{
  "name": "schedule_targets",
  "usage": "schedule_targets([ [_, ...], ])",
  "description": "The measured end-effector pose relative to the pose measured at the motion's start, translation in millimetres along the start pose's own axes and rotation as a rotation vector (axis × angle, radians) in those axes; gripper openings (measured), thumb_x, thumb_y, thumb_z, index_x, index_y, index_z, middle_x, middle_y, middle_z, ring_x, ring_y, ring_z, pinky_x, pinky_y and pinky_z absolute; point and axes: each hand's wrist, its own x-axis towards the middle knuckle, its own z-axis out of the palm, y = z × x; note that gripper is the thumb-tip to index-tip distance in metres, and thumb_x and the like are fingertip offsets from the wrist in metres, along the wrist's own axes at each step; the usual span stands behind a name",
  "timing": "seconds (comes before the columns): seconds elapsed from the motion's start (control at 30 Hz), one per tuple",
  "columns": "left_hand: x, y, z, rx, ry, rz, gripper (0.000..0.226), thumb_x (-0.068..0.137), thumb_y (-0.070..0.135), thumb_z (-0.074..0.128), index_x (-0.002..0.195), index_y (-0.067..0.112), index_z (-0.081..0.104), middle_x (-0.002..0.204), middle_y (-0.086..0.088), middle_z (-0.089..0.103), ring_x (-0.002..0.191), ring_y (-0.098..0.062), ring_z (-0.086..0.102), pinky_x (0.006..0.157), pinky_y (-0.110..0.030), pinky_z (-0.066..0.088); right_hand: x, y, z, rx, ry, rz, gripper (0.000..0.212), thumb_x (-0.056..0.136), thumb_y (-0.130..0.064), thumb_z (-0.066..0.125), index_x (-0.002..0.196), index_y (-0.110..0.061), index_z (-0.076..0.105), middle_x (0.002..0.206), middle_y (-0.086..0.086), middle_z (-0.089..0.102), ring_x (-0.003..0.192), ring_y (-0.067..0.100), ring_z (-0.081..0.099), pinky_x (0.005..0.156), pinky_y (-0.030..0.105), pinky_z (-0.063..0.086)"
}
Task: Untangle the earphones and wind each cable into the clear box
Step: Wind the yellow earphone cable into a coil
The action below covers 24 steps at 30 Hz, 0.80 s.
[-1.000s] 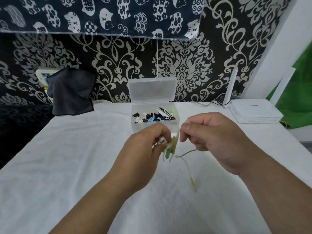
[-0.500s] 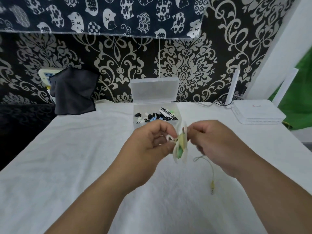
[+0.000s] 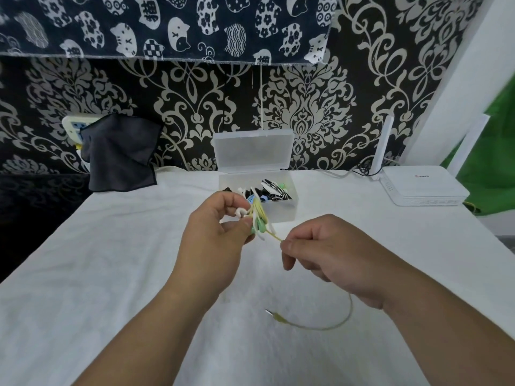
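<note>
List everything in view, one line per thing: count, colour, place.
box: one, clear, lid open, far middle of table
earphones: several, black, white, blue, green, inside box
cable: one, yellow-green, partly coiled in left hand, tail and plug on table
cloth: one, dark, far left, against wall
socket: one, white, behind cloth
router: one, white, far right
table: one, white cover
curtain: one, navy with white cats, top of wall
left hand: holds coil
right hand: pinches cable
</note>
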Motion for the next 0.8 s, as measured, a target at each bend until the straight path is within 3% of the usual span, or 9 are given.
schedule_targets([
  [0.13,-1,-3,1,0.059,0.004,0.001,0.023,0.091,0.003,0.064,0.084,0.025,0.066,0.092,0.0,0.066,0.071,-0.017,0.071,0.071,-0.034,0.061,-3,-2,2,0.05,-0.067,-0.017,0.033,0.096,-0.026,0.058,0.068,-0.015,0.071,0.05,-0.009,0.036,0.049,0.01,0.03,0.056,0.03,0.026],
  [0.2,-1,-4,0,0.187,-0.019,0.067,0.024,0.09,0.006,0.065,0.083,0.029,0.063,0.08,0.001,0.063,0.051,-0.009,0.056,0.047,-0.021,0.043,-4,-5,5,0.073,-0.061,-0.058,0.033,0.097,-0.029,0.058,0.071,-0.017,0.073,0.052,-0.01,0.036,0.05,0.011,0.03,0.055,0.028,0.027],
  [0.23,-1,-4,-1,0.236,-0.047,0.089,0.022,0.091,0.008,0.064,0.084,0.029,0.062,0.074,-0.003,0.06,0.044,-0.006,0.043,0.043,-0.017,0.034,-3,-6,5,0.101,-0.02,-0.075,0.032,0.097,-0.028,0.058,0.071,-0.017,0.073,0.052,-0.009,0.036,0.051,0.011,0.03,0.054,0.028,0.027],
  [0.3,-2,-4,-2,0.301,-0.116,0.111,0.02,0.093,0.011,0.062,0.086,0.029,0.059,0.071,-0.01,0.059,0.043,-0.008,0.031,0.043,-0.016,0.028,-1,-5,1,0.194,0.096,-0.068,0.034,0.097,-0.023,0.058,0.067,-0.016,0.072,0.053,-0.005,0.034,0.052,0.014,0.027,0.053,0.03,0.023],
  [0.4,-3,-4,-2,0.313,-0.142,0.11,0.021,0.096,0.012,0.059,0.087,0.031,0.056,0.067,-0.001,0.061,0.043,-0.008,0.036,0.042,-0.013,0.028,0,-4,-7,0.245,0.185,0.006,0.037,0.095,-0.018,0.058,0.06,-0.015,0.069,0.053,-0.003,0.032,0.053,0.017,0.024,0.052,0.029,0.02],
  [0.5,-3,-4,-3,0.29,-0.125,0.086,0.022,0.096,0.012,0.059,0.085,0.031,0.056,0.064,0.003,0.062,0.046,-0.011,0.04,0.042,-0.013,0.028,-1,-5,-9,0.258,0.167,0.005,0.037,0.094,-0.015,0.058,0.059,-0.014,0.068,0.051,-0.004,0.032,0.052,0.016,0.023,0.052,0.029,0.02],
  [0.6,-6,-5,-1,0.444,-0.195,0.164,0.022,0.096,0.016,0.059,0.084,0.034,0.054,0.057,0.013,0.055,0.046,-0.007,0.04,0.044,-0.016,0.034,-3,-7,-6,0.267,0.108,-0.066,0.036,0.096,-0.011,0.055,0.063,-0.015,0.071,0.052,-0.004,0.031,0.051,0.015,0.023,0.053,0.03,0.019],
  [0.7,-13,-3,5,0.603,-0.299,0.242,0.02,0.097,0.019,0.057,0.087,0.035,0.052,0.079,0.015,0.066,0.072,-0.002,0.061,0.064,-0.027,0.052,-1,-6,-5,0.113,0.145,-0.095,0.032,0.096,-0.016,0.057,0.067,-0.014,0.072,0.052,-0.003,0.031,0.05,0.015,0.025,0.053,0.03,0.023],
  [0.8,-16,-2,7,0.621,-0.373,0.278,0.02,0.097,0.018,0.056,0.088,0.036,0.052,0.084,0.018,0.066,0.082,-0.001,0.062,0.068,-0.02,0.049,1,-1,-10,-0.119,0.249,-0.143,0.027,0.094,-0.025,0.063,0.072,-0.013,0.073,0.048,0.002,0.041,0.045,0.008,0.033,0.046,0.019,0.029],
])
